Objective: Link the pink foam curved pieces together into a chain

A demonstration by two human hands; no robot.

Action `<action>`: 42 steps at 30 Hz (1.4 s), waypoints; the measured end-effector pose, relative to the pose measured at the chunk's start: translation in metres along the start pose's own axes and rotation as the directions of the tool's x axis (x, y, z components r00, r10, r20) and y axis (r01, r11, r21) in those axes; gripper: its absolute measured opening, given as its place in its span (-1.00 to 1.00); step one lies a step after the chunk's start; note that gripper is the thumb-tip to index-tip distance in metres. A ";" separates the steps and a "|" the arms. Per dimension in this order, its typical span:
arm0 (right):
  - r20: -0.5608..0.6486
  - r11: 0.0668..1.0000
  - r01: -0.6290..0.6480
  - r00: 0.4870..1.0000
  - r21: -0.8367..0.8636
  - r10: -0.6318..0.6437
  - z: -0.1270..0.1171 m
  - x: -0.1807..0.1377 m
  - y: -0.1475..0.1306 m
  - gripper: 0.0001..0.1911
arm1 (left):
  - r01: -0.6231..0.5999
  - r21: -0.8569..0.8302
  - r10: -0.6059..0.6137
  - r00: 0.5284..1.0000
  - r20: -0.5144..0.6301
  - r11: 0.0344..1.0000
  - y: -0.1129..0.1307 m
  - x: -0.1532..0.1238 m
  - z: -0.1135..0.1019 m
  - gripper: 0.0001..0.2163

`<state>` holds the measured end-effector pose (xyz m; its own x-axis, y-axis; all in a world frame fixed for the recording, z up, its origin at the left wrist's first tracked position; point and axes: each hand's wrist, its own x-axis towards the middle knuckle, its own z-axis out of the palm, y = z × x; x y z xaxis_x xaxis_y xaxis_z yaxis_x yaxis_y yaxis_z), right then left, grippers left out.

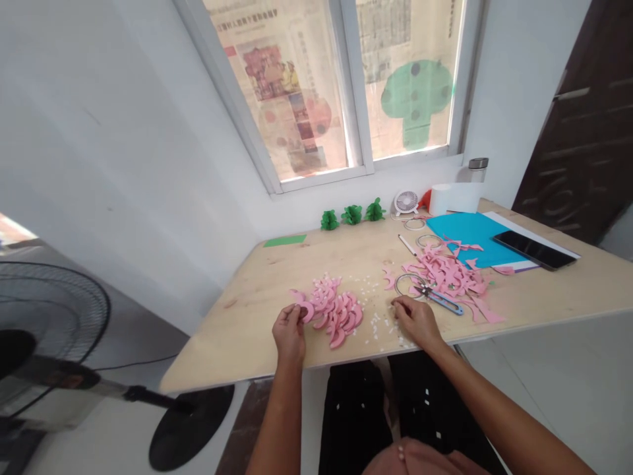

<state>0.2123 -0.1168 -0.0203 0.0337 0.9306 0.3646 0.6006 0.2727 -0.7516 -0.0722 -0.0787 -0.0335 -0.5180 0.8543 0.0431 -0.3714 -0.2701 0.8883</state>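
My left hand (pixel 290 330) pinches a pink crescent-shaped piece (pixel 307 311) at the left edge of a pile of pink curved pieces (pixel 341 315). Small white bits are scattered over and beside that pile. Over the table, right of the white bits (pixel 376 326), is my right hand (pixel 418 320), its thumb and fingers drawn together. Whatever lies between those fingertips, if anything, is too small to make out. Just beyond that hand lie a ring-shaped roll of tape (pixel 408 285) and blue-handled thread snips (pixel 445 302).
Pink scraps (pixel 452 274) cover the right part of the wooden table (pixel 247 316). Behind them are a blue sheet (pixel 475 234), a black phone (pixel 534 249) and a white pen (pixel 407 245). Green paper shapes (pixel 352 215) and a small fan (pixel 406 202) stand along the wall. A floor fan (pixel 54 316) is at left.
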 end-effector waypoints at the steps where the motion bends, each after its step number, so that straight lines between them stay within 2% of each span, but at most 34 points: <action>1: 0.003 1.000 0.004 1.000 0.003 -0.004 0.000 0.000 0.001 -0.75 | -0.003 0.000 0.003 1.000 0.000 1.000 0.000 0.000 0.000 -0.81; 15: 0.028 0.999 0.047 0.999 -0.005 -0.047 0.002 -0.001 0.007 -0.76 | -0.034 0.008 0.034 0.999 -0.004 0.999 -0.003 0.000 -0.001 -0.82; 42: 0.062 0.997 0.021 0.998 -0.079 -0.016 0.000 -0.002 0.000 -0.77 | -0.010 -0.004 0.010 1.000 0.013 1.000 0.001 -0.002 0.000 -0.84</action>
<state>0.2117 -0.1187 -0.0208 -0.0257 0.9393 0.3422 0.6625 0.2723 -0.6978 -0.0711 -0.0809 -0.0322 -0.5120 0.8571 0.0578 -0.3690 -0.2802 0.8862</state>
